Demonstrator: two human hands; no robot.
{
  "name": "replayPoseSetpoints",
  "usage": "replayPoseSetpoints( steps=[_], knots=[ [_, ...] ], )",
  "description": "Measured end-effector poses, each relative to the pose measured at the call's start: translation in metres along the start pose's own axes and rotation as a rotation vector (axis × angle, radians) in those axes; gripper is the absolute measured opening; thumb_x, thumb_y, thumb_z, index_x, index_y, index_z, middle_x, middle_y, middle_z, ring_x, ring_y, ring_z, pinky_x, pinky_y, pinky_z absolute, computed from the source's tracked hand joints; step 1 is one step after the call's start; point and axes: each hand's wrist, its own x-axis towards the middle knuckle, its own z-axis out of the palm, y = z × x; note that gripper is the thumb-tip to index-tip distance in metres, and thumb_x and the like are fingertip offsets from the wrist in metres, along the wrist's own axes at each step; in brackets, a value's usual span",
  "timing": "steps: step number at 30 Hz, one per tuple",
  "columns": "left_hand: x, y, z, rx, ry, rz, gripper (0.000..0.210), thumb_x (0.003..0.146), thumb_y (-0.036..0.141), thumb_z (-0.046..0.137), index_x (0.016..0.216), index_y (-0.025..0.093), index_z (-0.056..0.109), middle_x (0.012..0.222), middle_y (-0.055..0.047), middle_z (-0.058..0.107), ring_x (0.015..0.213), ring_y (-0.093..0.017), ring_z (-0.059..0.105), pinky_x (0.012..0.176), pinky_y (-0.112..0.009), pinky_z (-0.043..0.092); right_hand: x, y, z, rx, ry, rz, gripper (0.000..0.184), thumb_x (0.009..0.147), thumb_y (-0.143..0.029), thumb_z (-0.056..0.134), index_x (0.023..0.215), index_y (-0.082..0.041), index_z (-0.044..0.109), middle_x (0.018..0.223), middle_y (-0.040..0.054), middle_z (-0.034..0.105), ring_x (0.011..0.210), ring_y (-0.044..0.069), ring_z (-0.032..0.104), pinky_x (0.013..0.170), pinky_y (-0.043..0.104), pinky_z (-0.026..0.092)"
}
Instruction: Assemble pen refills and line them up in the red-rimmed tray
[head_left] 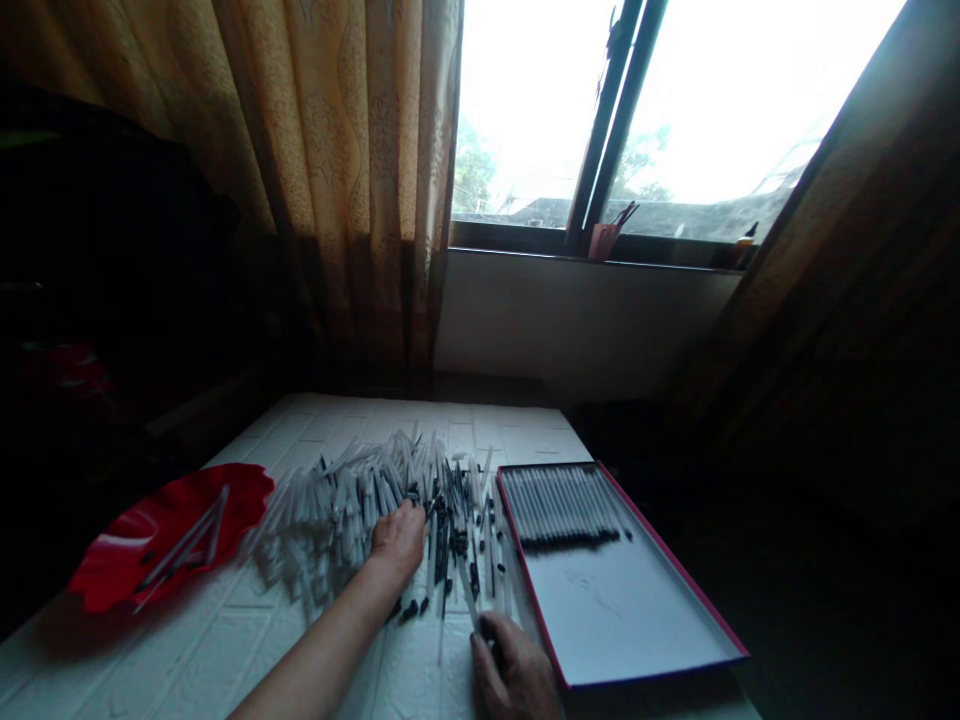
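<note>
My left hand reaches into the middle of a heap of clear pen barrels, its fingers curled over; what they hold, if anything, is hidden. Near the table's front edge, my right hand is closed on the lower end of a clear pen barrel, which points away from me. Dark thin pen parts and small black caps lie between the two hands. To the right, a shallow red-edged box holds a row of clear pens with black ends towards me.
At the left of the white brick-patterned table sits a red wavy-rimmed dish with several pen parts inside. Beyond the table are a curtain and a window, with a pink holder on its sill.
</note>
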Motion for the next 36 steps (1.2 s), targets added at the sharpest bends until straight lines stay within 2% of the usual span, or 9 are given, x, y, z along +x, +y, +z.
replayPoseSetpoints(
  steps=[5,7,10,13,15,20,26,31,36],
  knots=[
    [-0.007,-0.001,-0.013,-0.008,0.034,-0.007,0.017,0.095,0.024,0.053,0.109,0.018,0.062,0.110,-0.007,0.065,0.097,-0.022,0.066,0.081,-0.037,0.053,-0.002,0.005,0.004,0.045,0.080,0.012,0.042,0.092,-0.049,0.042,0.102,-0.021,0.072,0.095,0.0098,0.076,0.086,0.024,0.072,0.076,0.029,0.057],
    [-0.019,-0.006,-0.020,-0.025,0.065,0.016,0.021,0.097,0.017,0.044,0.103,0.020,0.064,0.102,-0.007,0.069,0.095,-0.021,0.068,0.080,-0.031,0.052,-0.003,0.008,0.005,0.056,0.099,0.002,0.038,0.092,-0.043,0.043,0.107,-0.021,0.070,0.101,0.0093,0.075,0.091,0.024,0.072,0.080,0.030,0.057],
    [-0.048,-0.022,-0.022,-0.058,0.091,0.082,0.026,0.097,0.016,0.040,0.110,0.023,0.061,0.098,-0.005,0.073,0.093,-0.020,0.070,0.079,-0.027,0.052,-0.004,0.013,0.005,0.060,0.080,-0.023,0.033,0.090,-0.033,0.044,0.110,-0.022,0.068,0.106,0.0078,0.074,0.099,0.024,0.069,0.086,0.031,0.055],
    [-0.079,-0.047,-0.010,-0.077,0.105,0.135,0.030,0.094,0.012,0.040,0.111,0.025,0.062,0.101,-0.004,0.073,0.091,-0.019,0.071,0.079,-0.027,0.053,-0.006,0.017,0.004,0.045,0.077,-0.051,0.033,0.087,-0.023,0.044,0.112,-0.023,0.067,0.107,0.0067,0.073,0.100,0.023,0.068,0.087,0.030,0.055],
    [-0.097,-0.065,0.005,-0.099,0.221,0.228,0.029,0.092,0.014,0.041,0.107,0.026,0.063,0.097,-0.004,0.074,0.087,-0.019,0.072,0.078,-0.026,0.055,-0.007,0.017,0.003,0.033,0.070,-0.068,0.036,0.086,-0.018,0.044,0.113,-0.023,0.066,0.107,0.0061,0.072,0.100,0.022,0.068,0.086,0.029,0.055],
    [-0.120,-0.094,0.027,-0.073,0.423,0.300,0.028,0.094,0.020,0.039,0.108,0.027,0.063,0.097,-0.004,0.075,0.087,-0.020,0.073,0.077,-0.026,0.058,-0.009,0.016,0.003,-0.001,0.019,-0.075,0.042,0.083,-0.014,0.042,0.116,-0.023,0.066,0.110,0.0063,0.070,0.099,0.021,0.068,0.086,0.027,0.055],
    [-0.125,-0.096,0.021,-0.006,0.502,0.334,0.033,0.094,0.016,0.034,0.104,0.027,0.063,0.089,-0.003,0.075,0.079,-0.019,0.073,0.072,-0.026,0.058,-0.010,0.018,0.001,-0.042,-0.028,-0.105,0.047,0.081,-0.010,0.042,0.120,-0.023,0.064,0.112,0.0062,0.069,0.099,0.020,0.068,0.084,0.025,0.055],
    [-0.128,-0.092,0.011,0.000,0.479,0.341,0.032,0.092,0.014,0.035,0.100,0.027,0.063,0.081,-0.002,0.071,0.072,-0.019,0.070,0.064,-0.025,0.055,-0.009,0.022,0.000,-0.098,-0.071,-0.147,0.051,0.077,-0.007,0.044,0.122,-0.022,0.063,0.113,0.0074,0.068,0.097,0.021,0.068,0.080,0.026,0.056],
    [-0.129,-0.086,0.000,0.024,0.396,0.327,0.030,0.087,0.009,0.042,0.097,0.028,0.063,0.080,0.001,0.069,0.073,-0.016,0.068,0.066,-0.021,0.052,-0.010,0.021,0.000,-0.118,-0.056,-0.193,0.054,0.076,-0.005,0.042,0.123,-0.022,0.061,0.111,0.0074,0.068,0.095,0.020,0.069,0.078,0.025,0.057]
  ],
)
